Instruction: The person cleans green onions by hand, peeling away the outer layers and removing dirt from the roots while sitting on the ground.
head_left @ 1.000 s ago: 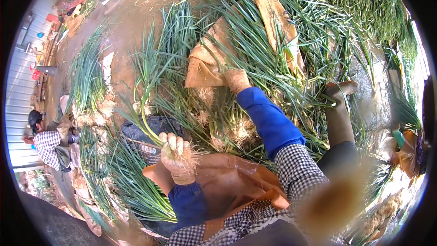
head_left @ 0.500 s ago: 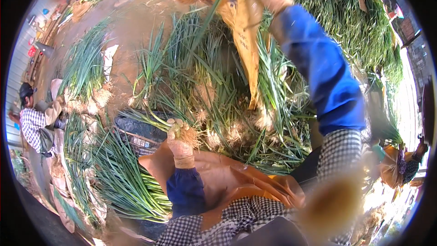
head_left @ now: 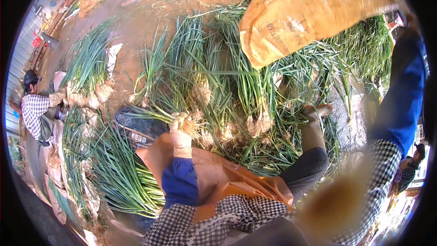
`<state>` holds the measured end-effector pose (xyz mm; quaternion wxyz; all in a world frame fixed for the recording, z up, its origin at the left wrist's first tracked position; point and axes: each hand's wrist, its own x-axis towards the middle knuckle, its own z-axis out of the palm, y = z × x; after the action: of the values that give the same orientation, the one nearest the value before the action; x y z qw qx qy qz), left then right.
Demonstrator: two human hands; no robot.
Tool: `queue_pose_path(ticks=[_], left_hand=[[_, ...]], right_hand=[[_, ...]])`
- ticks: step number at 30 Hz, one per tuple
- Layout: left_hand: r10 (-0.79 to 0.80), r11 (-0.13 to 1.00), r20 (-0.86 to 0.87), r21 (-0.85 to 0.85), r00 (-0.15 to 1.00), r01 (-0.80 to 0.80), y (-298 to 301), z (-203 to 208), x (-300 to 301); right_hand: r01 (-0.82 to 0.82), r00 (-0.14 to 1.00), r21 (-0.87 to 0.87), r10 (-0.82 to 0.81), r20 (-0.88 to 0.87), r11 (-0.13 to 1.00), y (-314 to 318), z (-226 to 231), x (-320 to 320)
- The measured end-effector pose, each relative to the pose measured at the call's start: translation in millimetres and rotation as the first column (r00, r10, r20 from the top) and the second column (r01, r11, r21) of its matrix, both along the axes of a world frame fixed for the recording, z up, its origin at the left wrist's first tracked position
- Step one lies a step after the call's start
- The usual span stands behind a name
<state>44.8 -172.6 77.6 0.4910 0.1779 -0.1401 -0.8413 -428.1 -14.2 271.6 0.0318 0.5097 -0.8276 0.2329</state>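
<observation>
My left hand (head_left: 182,137), in a pale glove, is closed around a small bunch of green onions (head_left: 193,126). Their roots point right and the leaves trail left over a dark plastic bag (head_left: 136,127). Far out at the upper right, my right arm (head_left: 400,95) in a blue sleeve reaches to the end of a yellow-brown printed sheet (head_left: 291,23). That sheet hangs in the air, blurred, above the onion piles; the right hand's fingers are dark and hardly show at the rim. Rooted green onions (head_left: 261,123) lie in front of me.
Trimmed-looking green onions (head_left: 127,173) lie at my left beside an orange-brown apron (head_left: 218,168) over my lap. My bare foot (head_left: 318,110) rests among loose leaves. A person (head_left: 36,109) sits at far left by another pile; a second person (head_left: 409,168) is at far right.
My right arm has swung right and outward, sweeping the yellow-brown sheet off the onions and spreading it upper right. My left hand still grips the onions. My right leg has come into view.
</observation>
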Motion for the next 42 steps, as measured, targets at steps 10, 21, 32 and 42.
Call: queue_pose_path(ticks=[10,21,32,42], left_hand=[[-0.055,0.997,0.239,-0.048,0.97,0.069,8,-10,-9],[-0.366,0.925,0.273,0.211,0.89,0.316,84,-25,-73],[-0.377,0.911,0.506,0.052,0.776,0.408,122,-41,-60],[-0.523,0.849,0.464,0.214,0.715,0.482,177,-83,-75]], right_hand=[[0.101,0.91,0.244,-0.189,0.37,0.965,106,-171,-50],[0.102,0.705,0.034,-0.096,0.702,0.994,17,-335,31],[-0.149,0.985,0.774,0.159,0.063,0.616,-26,-292,101],[0.033,0.378,0.209,-0.206,0.903,0.977,-1,-204,247]])
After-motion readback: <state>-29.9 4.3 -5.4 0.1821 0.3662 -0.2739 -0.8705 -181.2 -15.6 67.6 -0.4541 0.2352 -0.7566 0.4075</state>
